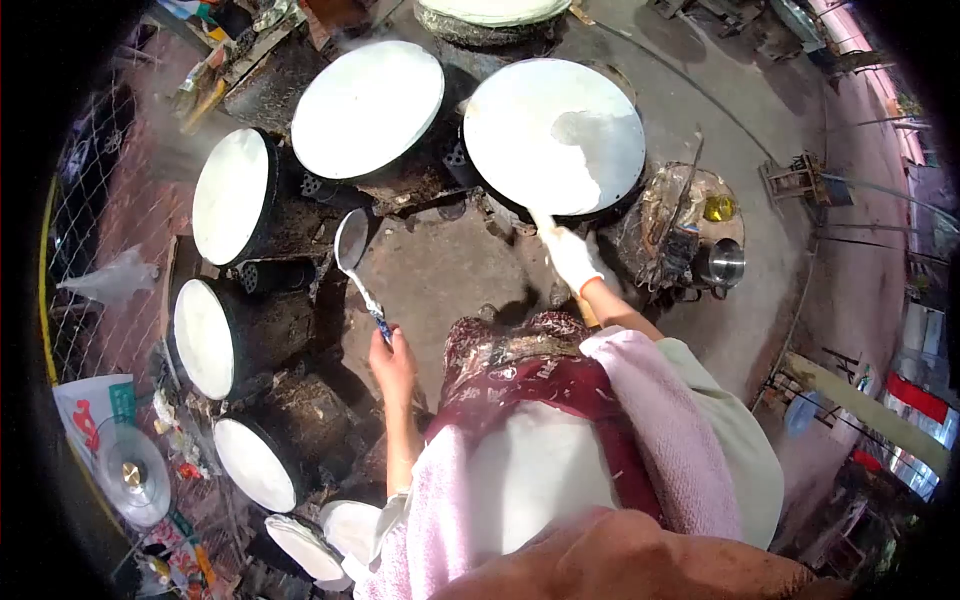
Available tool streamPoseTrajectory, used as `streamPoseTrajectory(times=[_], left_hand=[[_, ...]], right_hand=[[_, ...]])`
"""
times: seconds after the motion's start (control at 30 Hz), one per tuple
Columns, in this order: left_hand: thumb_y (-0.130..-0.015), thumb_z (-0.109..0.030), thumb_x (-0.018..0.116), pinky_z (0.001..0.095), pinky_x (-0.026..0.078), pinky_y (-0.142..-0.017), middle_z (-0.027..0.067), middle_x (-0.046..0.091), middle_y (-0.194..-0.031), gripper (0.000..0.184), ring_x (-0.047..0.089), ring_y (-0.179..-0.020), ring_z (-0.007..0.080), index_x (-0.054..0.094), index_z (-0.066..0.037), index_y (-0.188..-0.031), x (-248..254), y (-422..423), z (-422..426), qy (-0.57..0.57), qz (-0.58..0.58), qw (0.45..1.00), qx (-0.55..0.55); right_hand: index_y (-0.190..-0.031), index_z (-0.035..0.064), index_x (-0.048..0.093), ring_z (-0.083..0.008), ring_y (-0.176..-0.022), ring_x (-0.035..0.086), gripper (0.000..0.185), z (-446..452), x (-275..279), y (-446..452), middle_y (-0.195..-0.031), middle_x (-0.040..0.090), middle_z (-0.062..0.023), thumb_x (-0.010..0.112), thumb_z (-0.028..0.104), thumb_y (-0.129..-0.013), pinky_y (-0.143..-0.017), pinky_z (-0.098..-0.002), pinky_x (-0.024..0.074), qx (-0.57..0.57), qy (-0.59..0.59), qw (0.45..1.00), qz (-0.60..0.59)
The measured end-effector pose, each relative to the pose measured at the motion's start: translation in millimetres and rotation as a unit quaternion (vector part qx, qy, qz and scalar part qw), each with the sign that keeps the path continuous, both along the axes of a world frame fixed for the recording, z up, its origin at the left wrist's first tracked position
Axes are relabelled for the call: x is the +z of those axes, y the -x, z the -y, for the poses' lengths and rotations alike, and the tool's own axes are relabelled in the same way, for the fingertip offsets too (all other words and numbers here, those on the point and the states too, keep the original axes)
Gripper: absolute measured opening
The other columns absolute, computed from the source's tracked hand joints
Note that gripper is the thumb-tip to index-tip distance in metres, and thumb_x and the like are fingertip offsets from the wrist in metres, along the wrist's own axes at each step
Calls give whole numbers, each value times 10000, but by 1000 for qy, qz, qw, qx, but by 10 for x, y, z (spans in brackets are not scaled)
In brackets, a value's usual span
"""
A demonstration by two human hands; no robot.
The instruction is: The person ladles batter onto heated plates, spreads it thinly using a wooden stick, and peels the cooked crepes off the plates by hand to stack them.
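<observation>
My left hand (392,362) is closed round the handle of a ladle (351,240), whose round bowl points away from me over the floor. A white glove covers my right hand (570,258), which is at the near edge of a large round griddle (500,120). Its fingers are wrapped round a thin tool with a pale tip, largely hidden by the glove. White sheet covers much of that griddle, with a greyer bare patch (612,150) at its right side. To its left stands another round griddle (368,110) with a white surface.
More white-topped round griddles (232,197) curve down the left side. A round stand (718,185) at right holds sticks, a yellow jar (719,208) and a metal pot (726,262). A fan (132,474) stands at lower left, near a wire fence (88,240). A small stool (795,180) is farther right.
</observation>
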State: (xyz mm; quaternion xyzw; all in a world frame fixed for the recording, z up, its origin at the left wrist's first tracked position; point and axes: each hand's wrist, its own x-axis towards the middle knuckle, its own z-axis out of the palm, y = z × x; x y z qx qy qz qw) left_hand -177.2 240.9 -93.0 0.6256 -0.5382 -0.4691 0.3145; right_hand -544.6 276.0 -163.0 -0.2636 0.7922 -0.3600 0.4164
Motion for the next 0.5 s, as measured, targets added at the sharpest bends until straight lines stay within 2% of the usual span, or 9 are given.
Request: streamPoseTrajectory(times=[0.03, 0.13, 0.17, 0.2, 0.27, 0.3, 0.33, 0.43, 0.5], left_hand=[[-969, -126, 520, 221, 276, -367, -46, 428, -575, 107, 360, -396, 47, 526, -24, -1001, 25, 42, -8, -3, -5, 1000, 13], [-973, -127, 512, 213, 273, -375, -57, 433, -587, 99, 353, -401, 38, 528, -30, -964, 54, 211, -39, 24, 32, 999, 23], [-973, -126, 510, 212, 270, -376, -57, 433, -588, 97, 352, -401, 38, 528, -31, -965, 123, 319, -70, 17, 20, 999, 27], [-974, -125, 507, 211, 267, -377, -56, 434, -588, 96, 351, -400, 38, 528, -32, -966, 197, 443, -92, 12, 6, 999, 31], [-974, -123, 506, 211, 264, -376, -55, 434, -586, 94, 351, -400, 38, 527, -32, -966, 255, 659, -154, 19, 12, 999, 34], [-975, -122, 506, 210, 262, -376, -55, 435, -585, 93, 351, -400, 39, 527, -32, -965, 277, 748, -193, 24, 17, 999, 35], [-975, -121, 505, 210, 263, -375, -54, 434, -584, 93, 351, -400, 38, 526, -32, -965, 288, 822, -237, 29, 21, 999, 34], [-974, -113, 505, 212, 264, -366, -52, 431, -580, 81, 348, -393, 40, 523, -34, -970, 154, 948, -374, 57, 48, 997, 26], [-971, -107, 508, 212, 264, -360, -51, 429, -580, 74, 346, -387, 42, 521, -34, -972, 341, 1180, -490, 29, 39, 998, 50]], right_hand=[[-1062, 50, 625, -260, -760, 667, 447, -72, -139, 63, -823, 685, -157, 530, 463, -916, -724, -371, 504, 50, -82, 987, -130], [-1122, 52, 605, -358, -958, 648, 482, -189, 271, 485, -996, 675, -223, 503, 479, -923, -843, -429, 482, -37, -105, 982, -155], [-1134, 43, 598, -407, -1110, 573, 487, -215, 254, 756, -1123, 628, -254, 496, 472, -926, -916, -456, 449, -61, -104, 986, -112], [-1146, 43, 598, -351, -885, 665, 494, -211, 166, 976, -962, 683, -205, 512, 477, -925, -773, -426, 508, -49, -125, 969, -208], [-1134, 41, 613, -240, -604, 635, 487, -216, 139, 1328, -769, 674, -122, 530, 471, -922, -575, -367, 499, -92, -75, 992, -35], [-1086, 51, 639, -144, -444, 517, 454, -204, 164, 1286, -652, 618, -51, 542, 462, -920, -449, -314, 424, -95, 4, 995, -24], [-1093, 61, 634, -184, -522, 579, 469, -266, 223, 1232, -682, 634, -87, 546, 483, -909, -502, -346, 457, -87, -33, 993, 69], [-1072, 62, 597, -373, -757, 663, 527, -612, -24, 1169, -787, 663, -210, 511, 553, -901, -636, -479, 504, 207, -69, 956, -197], [-1037, 54, 593, -409, -787, 653, 532, -617, 152, 1447, -825, 664, -228, 496, 560, -904, -653, -499, 503, 140, -111, 961, -211]])
